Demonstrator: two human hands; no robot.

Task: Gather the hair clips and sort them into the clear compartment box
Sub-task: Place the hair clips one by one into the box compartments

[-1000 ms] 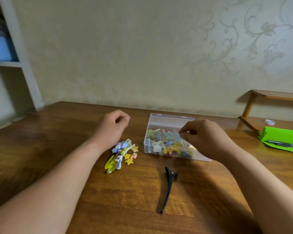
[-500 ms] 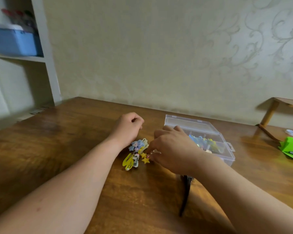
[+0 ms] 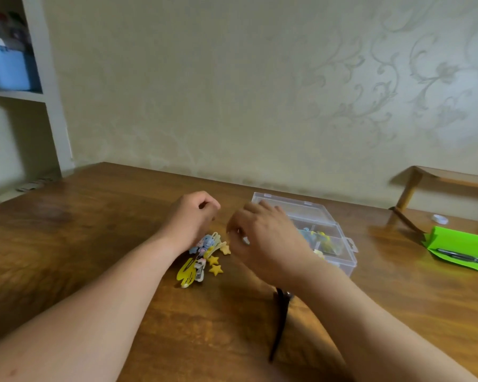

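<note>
As right hand [image 3: 262, 241] hovers beside clip pile [image 3: 204, 255], fingers curled, hold indiscernible, left hand [image 3: 189, 219] fisted, seemingly empty, I would pinch one star clip [image 3: 215, 269] singly for the box [image 3: 348, 264].

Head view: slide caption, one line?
Left hand and right hand at the loose hair clips, beside the open clear compartment box.

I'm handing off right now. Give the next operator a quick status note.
Left hand: fist beside the loose clip pile, nothing seen in it.
Right hand: blurred, between pile and clear box; pinch unclear.
Done: some clips lie in the open box.
To do: the pile, yellow stars, long black clip under the right forearm.
</note>
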